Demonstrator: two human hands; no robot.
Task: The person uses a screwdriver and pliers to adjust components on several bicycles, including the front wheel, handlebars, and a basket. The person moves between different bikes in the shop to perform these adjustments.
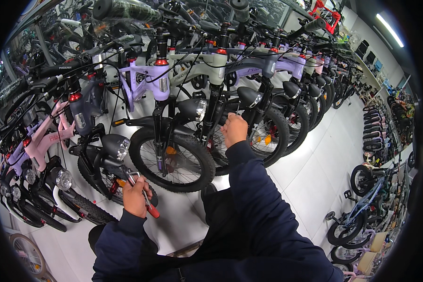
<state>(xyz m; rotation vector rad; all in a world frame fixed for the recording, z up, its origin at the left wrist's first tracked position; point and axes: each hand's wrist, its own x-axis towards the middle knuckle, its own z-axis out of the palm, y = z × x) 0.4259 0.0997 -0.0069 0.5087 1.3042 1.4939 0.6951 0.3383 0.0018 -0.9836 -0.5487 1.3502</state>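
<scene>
My left hand (135,196) is closed around a red-handled metal tool (152,210), whose exact kind I cannot make out. Bright metal parts of it stick out above the fingers, beside a black bicycle headlight (115,146). Up ahead, my right hand (235,129) pinches a thin metal rod (239,108) that points upward. It is between two more black headlights, one on the left (192,109) and one on the right (249,97). Below and left of that hand stands a bicycle front wheel (207,177) with a knobby tyre. Whether the rod touches a bicycle is unclear.
A tight row of bicycles runs from lower left to far right, including a lilac frame (148,77) and a pink frame (47,141). Handlebars (127,11) overhang at the top. Small bicycles (362,207) stand along the right, across the tiled floor (310,188).
</scene>
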